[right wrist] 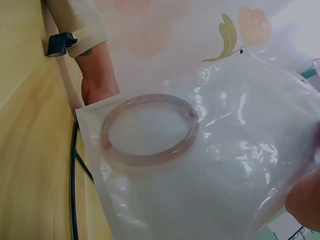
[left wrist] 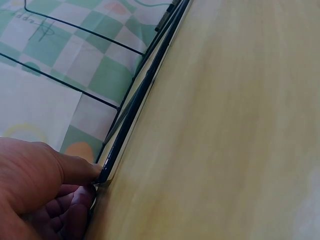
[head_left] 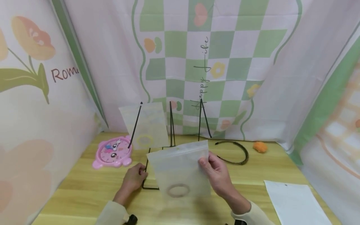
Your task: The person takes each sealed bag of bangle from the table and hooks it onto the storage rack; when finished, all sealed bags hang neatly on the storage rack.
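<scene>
My right hand (head_left: 219, 176) pinches the upper right edge of a translucent zip bag (head_left: 182, 165), held over the front of a black wire rack (head_left: 150, 188). Inside the bag lies a pinkish bangle (right wrist: 112, 126), near the bottom. The left hand (head_left: 133, 178) grips the rack's left base rod, thumb against the black rod (left wrist: 131, 112) in the left wrist view. A second zip bag (head_left: 149, 122), with a yellow ring in it, leans upright at the rack's left section. The held bag covers part of the rack's base.
A pink cartoon clock (head_left: 118, 156) lies left of the rack. Behind the right hand are a dark braided headband (head_left: 244, 156) and a fuzzy orange lump (head_left: 260, 147). A white flat bag or sheet (head_left: 295, 200) lies at the front right. Printed curtains (head_left: 182, 43) enclose the table.
</scene>
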